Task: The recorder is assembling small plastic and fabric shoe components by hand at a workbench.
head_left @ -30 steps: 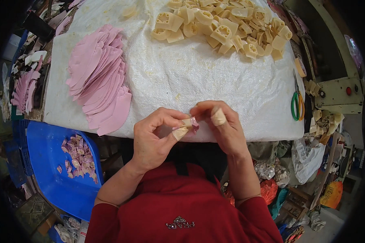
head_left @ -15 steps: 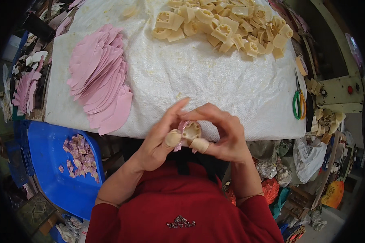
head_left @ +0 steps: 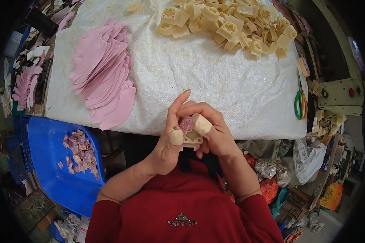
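Close in front of my body, at the table's near edge, both hands grip one beige plastic shoe heel with a hollow, holed end. A pink glittery wrap lies against it, between my thumbs. My left hand is closed on the heel's left side, its index finger pointing up and away. My right hand wraps round the right side, its thumb pressing near the top. Both thumbs wear beige covers. Much of the heel is hidden by my fingers.
A fanned stack of pink sheets lies at left on the white cloth. Many beige heels are heaped at the back. Green-and-orange scissors lie at the right edge. A blue tub holds glittery pink pieces.
The heel has turned in my hands, showing more of the glittery wrap. My right thumb has moved up over its top, and my hands have drawn closer together.
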Tool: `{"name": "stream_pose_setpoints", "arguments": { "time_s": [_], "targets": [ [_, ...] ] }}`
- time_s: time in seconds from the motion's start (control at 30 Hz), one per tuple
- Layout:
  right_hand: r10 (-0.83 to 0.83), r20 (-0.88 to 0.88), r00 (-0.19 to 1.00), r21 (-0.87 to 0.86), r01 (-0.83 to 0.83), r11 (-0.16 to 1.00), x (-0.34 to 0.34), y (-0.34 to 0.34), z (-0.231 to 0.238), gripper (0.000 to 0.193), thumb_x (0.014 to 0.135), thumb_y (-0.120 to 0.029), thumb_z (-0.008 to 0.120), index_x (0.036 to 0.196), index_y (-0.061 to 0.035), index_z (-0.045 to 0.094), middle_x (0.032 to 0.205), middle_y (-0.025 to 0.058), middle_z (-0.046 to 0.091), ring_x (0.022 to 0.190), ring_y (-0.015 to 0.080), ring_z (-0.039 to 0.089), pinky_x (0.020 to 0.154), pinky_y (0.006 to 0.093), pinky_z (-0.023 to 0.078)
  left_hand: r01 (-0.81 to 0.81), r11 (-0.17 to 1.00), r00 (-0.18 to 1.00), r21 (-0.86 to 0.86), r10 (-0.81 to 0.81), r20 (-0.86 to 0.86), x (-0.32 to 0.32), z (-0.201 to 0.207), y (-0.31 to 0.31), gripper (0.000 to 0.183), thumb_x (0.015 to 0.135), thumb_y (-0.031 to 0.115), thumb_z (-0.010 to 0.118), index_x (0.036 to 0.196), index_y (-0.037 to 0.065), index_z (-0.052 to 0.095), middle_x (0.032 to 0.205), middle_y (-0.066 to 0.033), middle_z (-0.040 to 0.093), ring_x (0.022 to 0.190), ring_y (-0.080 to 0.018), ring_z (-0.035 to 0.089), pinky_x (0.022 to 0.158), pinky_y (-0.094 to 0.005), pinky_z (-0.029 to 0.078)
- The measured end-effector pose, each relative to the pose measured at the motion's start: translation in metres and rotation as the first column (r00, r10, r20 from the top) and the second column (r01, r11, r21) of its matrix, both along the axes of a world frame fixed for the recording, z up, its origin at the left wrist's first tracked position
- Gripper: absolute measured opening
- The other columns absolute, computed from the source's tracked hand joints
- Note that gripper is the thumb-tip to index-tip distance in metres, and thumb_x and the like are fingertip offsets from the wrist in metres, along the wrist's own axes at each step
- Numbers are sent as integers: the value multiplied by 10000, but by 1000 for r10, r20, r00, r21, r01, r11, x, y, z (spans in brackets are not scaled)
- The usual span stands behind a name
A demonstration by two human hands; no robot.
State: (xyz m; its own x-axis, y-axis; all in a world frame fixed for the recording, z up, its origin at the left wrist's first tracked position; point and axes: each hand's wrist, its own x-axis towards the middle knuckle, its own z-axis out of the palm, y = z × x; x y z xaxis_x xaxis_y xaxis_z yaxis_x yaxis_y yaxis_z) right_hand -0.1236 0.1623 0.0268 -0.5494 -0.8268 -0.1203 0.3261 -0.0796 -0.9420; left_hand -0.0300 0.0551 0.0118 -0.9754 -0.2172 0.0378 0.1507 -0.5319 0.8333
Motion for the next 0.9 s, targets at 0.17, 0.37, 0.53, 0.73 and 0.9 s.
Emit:
{"name": "stream_pose_setpoints", "arguments": {
  "time_s": [0.17, 0.37, 0.53, 0.73, 0.9],
  "targets": [
    [65, 74, 995, 7, -66, 998, 9, 0, -19, 162, 947, -200, 490, 994, -54, 544, 783, 50, 579, 522, 83, 544, 418, 190, 434, -45, 918, 999, -394, 35, -33, 4, -13, -2, 692, 966, 484, 363, 1414, 6, 140, 1168, -127, 429, 745, -130, 544, 638, -230, 460],
    [-131, -30, 991, -139, 126, 982, 27, -6, -28, 250, 959, -206, 457, 1133, -46, 538, 1062, 58, 545, 860, 98, 507, 708, 249, 436, -154, 912, 986, -380, 164, -6, 2, -6, -5, 577, 983, 432, 333, 1368, 15, 230, 1032, -90, 489, 755, -84, 501, 648, -204, 419],
    [-59, 88, 994, -144, 71, 987, 26, -7, -31, 334, 968, -230, 429, 1235, -47, 512, 1110, 78, 520, 906, 123, 489, 771, 255, 418, -216, 951, 967, -222, 240, 85, -2, -6, -2, 467, 988, 304, 348, 1362, 50, 232, 951, -43, 502, 753, -66, 471, 625, -204, 383],
    [-235, -354, 905, -80, 221, 972, 33, -12, -20, 407, 981, -298, 405, 1293, -49, 480, 1058, 67, 518, 838, 115, 487, 695, 232, 415, -95, 951, 994, -293, 104, 16, -1, -10, -6, 599, 965, 433, 395, 1402, 75, 196, 968, -53, 504, 781, -97, 480, 628, -245, 404],
    [-227, -147, 963, 24, 233, 972, 19, -11, -14, 581, 969, -481, 361, 1315, -23, 452, 1010, 62, 532, 724, 110, 508, 601, 237, 441, 5, 1000, 999, 8, -5, 45, -6, -3, -18, 886, 857, 711, 346, 1470, 136, 68, 971, -92, 530, 747, -120, 488, 602, -259, 409]
  ]
}}
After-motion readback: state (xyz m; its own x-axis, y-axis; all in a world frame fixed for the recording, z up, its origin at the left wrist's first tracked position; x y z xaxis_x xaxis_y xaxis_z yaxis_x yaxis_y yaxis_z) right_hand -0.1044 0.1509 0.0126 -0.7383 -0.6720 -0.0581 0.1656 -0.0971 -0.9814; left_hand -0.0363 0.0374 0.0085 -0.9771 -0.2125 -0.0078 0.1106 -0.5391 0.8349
